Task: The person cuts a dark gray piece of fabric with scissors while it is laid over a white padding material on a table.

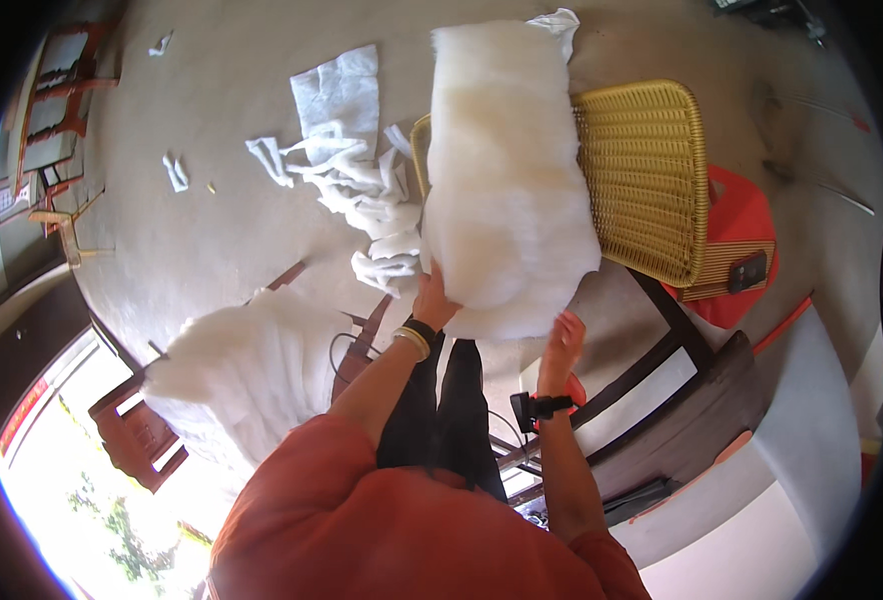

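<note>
A long white fluffy batting sheet [507, 160] lies across a yellow woven basket [642, 180]. My left hand [435, 298] grips the sheet at its near left edge, with some fingers hidden by the fluff. My right hand [562, 345] is just off the sheet's near right corner, fingers slightly bent and holding nothing that I can see. A strap with a small black device is on my right wrist. Several white batting strips [372, 210] and a flat pale piece [337, 90] lie on the floor left of the basket.
A pile of white batting [232, 370] is at lower left, by wooden furniture. Wooden chairs [57, 110] stand at upper left. Right of the basket are a red stool [727, 195], a slatted wooden piece [712, 255] with a black device on it, and dark framing [692, 345].
</note>
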`<move>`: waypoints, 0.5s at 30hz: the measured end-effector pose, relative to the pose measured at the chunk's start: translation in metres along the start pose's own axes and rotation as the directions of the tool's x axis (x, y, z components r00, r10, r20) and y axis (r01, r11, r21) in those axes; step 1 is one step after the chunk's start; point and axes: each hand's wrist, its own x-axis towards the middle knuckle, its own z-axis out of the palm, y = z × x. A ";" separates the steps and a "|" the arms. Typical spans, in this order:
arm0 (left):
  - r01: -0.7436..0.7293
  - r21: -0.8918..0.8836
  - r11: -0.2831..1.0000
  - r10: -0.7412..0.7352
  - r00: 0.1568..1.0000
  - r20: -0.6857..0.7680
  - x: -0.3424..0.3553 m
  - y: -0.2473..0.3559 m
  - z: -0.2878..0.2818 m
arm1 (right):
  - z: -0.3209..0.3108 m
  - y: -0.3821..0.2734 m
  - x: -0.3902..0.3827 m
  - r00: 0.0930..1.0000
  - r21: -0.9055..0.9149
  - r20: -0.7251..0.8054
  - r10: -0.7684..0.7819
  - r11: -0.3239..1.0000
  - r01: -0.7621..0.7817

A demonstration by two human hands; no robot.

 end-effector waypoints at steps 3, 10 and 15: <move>0.090 0.134 0.987 -0.062 0.978 -0.201 -0.002 0.021 0.010 | 0.051 -0.041 0.015 0.941 0.090 0.323 0.098 0.987 -0.134; -0.300 0.223 0.927 0.319 0.946 -0.053 -0.011 0.055 0.021 | 0.127 -0.076 0.052 0.908 -0.245 0.392 -0.144 0.936 0.254; -0.361 -0.172 0.916 0.386 0.912 0.139 -0.011 0.065 -0.003 | 0.093 -0.058 0.090 0.914 -0.351 0.391 0.113 0.936 0.034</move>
